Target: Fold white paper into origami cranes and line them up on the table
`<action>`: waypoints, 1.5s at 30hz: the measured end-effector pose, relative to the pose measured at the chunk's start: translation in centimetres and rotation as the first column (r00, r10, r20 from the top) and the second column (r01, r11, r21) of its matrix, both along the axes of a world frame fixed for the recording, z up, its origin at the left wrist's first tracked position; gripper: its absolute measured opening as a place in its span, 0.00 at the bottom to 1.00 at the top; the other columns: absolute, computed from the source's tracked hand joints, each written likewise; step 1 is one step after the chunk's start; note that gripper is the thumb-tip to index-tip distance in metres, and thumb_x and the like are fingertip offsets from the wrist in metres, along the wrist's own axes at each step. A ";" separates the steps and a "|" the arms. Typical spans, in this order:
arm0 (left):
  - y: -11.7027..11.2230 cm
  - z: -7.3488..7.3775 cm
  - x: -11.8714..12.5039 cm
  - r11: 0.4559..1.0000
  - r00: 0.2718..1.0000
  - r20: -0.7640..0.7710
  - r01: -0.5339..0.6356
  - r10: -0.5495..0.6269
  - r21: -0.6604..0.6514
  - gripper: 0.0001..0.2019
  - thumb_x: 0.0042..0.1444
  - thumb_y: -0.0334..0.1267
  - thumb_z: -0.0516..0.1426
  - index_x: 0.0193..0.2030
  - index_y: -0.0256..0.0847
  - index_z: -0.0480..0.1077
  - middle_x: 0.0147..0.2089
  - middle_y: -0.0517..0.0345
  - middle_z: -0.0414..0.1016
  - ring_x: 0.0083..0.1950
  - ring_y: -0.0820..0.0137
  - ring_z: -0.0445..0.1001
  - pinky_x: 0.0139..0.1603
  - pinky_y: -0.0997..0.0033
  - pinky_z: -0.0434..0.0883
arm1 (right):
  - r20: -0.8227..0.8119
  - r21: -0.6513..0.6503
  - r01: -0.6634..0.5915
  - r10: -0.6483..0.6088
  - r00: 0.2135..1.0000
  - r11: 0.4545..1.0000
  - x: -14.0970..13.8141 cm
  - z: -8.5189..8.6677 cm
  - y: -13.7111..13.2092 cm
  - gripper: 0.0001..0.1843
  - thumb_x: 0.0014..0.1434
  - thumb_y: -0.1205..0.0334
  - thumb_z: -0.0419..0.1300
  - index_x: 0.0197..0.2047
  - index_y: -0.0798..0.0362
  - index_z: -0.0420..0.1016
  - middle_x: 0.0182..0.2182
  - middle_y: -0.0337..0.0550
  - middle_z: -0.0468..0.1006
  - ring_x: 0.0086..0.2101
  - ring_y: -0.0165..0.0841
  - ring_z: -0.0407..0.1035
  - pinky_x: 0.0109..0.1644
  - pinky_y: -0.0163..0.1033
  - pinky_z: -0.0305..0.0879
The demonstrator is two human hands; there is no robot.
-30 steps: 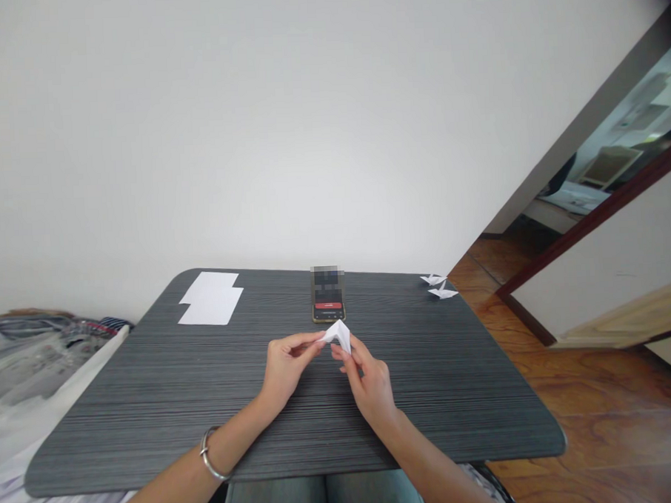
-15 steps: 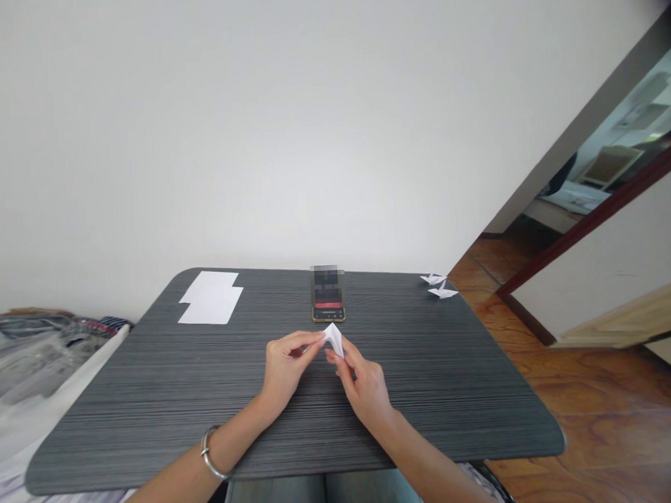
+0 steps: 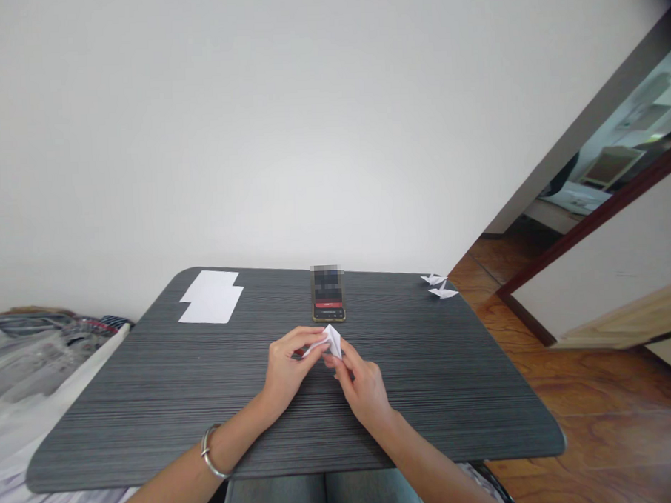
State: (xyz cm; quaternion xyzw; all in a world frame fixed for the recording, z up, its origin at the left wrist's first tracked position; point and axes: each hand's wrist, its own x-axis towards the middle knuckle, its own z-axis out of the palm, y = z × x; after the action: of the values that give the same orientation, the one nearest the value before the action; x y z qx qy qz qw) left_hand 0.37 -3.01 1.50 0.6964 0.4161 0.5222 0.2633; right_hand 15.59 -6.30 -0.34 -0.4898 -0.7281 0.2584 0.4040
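Note:
Between my two hands is a small piece of folded white paper (image 3: 332, 336), its pointed tip facing away from me. My left hand (image 3: 286, 363) pinches its left part between thumb and fingers. On the other side, my right hand (image 3: 364, 384) grips the right edge with closed fingertips. Both hands are raised over the middle of the dark table (image 3: 209, 405). Just beyond the paper lies a phone (image 3: 328, 312), its screen partly blurred out.
White paper sheets (image 3: 212, 305) overlap at the back left of the table. Two folded paper cranes (image 3: 442, 292) sit at the back right corner. A pale wall (image 3: 308, 134) rises behind the table. Plastic-covered things (image 3: 40, 368) are heaped at the left.
The folded paper has shifted slightly left and turned a little. My left fingers have moved along it, and more of its left flap now shows between them.

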 end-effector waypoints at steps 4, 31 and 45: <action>-0.2 -0.1 -0.2 0.999 0.998 0.049 0.049 -0.049 -0.007 0.12 0.49 0.32 0.59 0.42 0.38 0.73 0.42 0.50 0.76 0.38 0.69 0.75 0.30 0.75 0.74 | -0.086 -0.046 0.072 -0.076 0.993 0.996 0.2 -0.5 0.2 0.21 0.62 0.64 0.46 0.58 0.55 0.56 0.36 0.45 0.80 0.35 0.36 0.75 0.37 0.38 0.73; -0.2 -0.4 -0.5 0.984 0.986 0.168 0.050 -0.021 -0.170 0.07 0.52 0.36 0.57 0.35 0.37 0.76 0.32 0.54 0.80 0.32 0.67 0.78 0.36 0.69 0.76 | -0.268 -0.123 0.091 -0.122 0.956 0.988 0.2 0.2 0.2 0.23 0.61 0.56 0.47 0.58 0.56 0.57 0.37 0.49 0.80 0.36 0.38 0.75 0.34 0.41 0.75; -0.2 0.0 -0.8 0.978 0.984 -0.081 0.169 -0.160 0.120 0.14 0.52 0.34 0.57 0.47 0.41 0.71 0.47 0.49 0.74 0.48 0.64 0.72 0.46 0.63 0.71 | -0.585 -0.391 -0.141 -0.127 0.801 0.910 -0.4 0.5 0.7 0.24 0.54 0.49 0.56 0.48 0.58 0.66 0.26 0.47 0.80 0.26 0.37 0.76 0.24 0.35 0.71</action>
State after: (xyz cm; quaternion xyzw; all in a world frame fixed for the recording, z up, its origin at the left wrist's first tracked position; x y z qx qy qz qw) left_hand -0.39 -3.25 1.54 0.7619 0.3321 0.4987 0.2459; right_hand 15.15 -5.60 0.13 -0.4546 -0.4928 0.5499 0.4982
